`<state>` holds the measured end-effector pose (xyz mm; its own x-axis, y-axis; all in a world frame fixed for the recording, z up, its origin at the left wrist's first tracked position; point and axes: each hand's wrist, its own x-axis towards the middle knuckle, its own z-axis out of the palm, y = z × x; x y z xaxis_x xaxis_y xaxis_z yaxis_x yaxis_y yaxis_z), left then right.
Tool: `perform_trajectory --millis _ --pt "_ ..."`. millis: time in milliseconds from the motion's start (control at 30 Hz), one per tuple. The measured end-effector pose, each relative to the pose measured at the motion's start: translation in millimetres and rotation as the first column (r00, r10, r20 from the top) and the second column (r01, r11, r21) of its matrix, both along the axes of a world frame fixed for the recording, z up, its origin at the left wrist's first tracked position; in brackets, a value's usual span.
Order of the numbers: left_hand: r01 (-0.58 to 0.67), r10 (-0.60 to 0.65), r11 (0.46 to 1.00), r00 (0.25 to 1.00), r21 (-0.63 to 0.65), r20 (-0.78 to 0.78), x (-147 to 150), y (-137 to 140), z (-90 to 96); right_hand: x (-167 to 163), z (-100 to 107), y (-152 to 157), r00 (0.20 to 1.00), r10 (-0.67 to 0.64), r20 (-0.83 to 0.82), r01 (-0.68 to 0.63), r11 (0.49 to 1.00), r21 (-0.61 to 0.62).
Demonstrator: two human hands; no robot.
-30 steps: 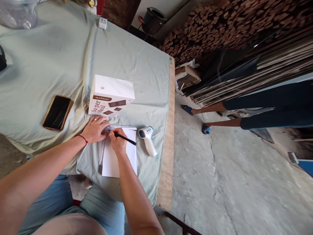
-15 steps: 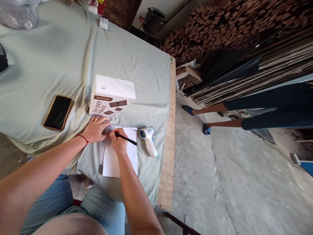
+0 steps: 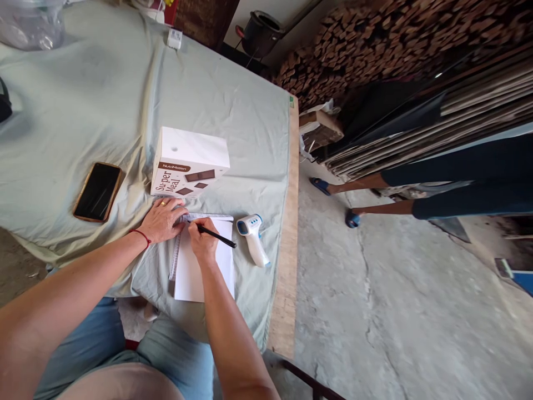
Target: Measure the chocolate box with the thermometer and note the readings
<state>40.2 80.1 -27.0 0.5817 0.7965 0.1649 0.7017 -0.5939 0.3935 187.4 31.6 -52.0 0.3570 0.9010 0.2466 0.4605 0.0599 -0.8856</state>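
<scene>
A white sheet of paper (image 3: 192, 278) lies on the cloth-covered table (image 3: 104, 94). A metal square ruler (image 3: 174, 260) runs along the sheet's left and top edges. My left hand (image 3: 161, 220) lies flat with its fingers pressing the ruler's corner. My right hand (image 3: 202, 243) grips a black pencil (image 3: 218, 238) with its tip on the paper beside the ruler.
A white "Super Meal" box (image 3: 188, 162) stands just beyond my hands. A phone (image 3: 97, 191) lies to the left, an infrared thermometer (image 3: 252, 239) to the right. The table's wooden edge (image 3: 287, 250) borders a concrete floor. Another person's legs (image 3: 416, 189) are near stacked timber.
My right hand has shifted very slightly along the ruler with the pencil. My left hand stays pressed on the ruler.
</scene>
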Motion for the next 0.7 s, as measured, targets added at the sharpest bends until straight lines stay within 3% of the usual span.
perform_trajectory --millis 700 --pt "-0.009 0.009 1.000 1.000 0.005 -0.002 0.3 0.3 0.2 -0.4 -1.4 -0.1 1.000 0.005 0.012 -0.005 1.000 -0.005"
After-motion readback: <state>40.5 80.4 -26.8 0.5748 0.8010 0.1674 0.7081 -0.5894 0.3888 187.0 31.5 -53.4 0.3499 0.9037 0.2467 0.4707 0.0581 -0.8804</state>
